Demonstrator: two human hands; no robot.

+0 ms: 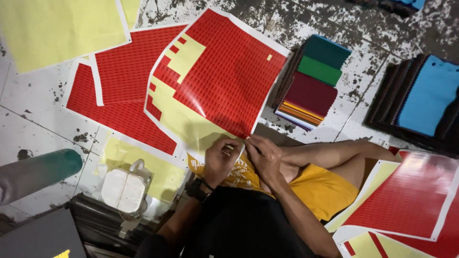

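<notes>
Peeling stage by the look of it: left hand (221, 160) and right hand (262, 155) both pinch the near edge of the red sticker sheet (224, 76), which spreads away from them. Probably needs a slow, even pull next.

place: small print or sticker workshop, work done on the floor
floor: stained, paint-flecked tiles (43, 110)
stock: red sticker sheets (224, 71) spread centre; coloured sheet stacks (313, 81) upper right
</notes>
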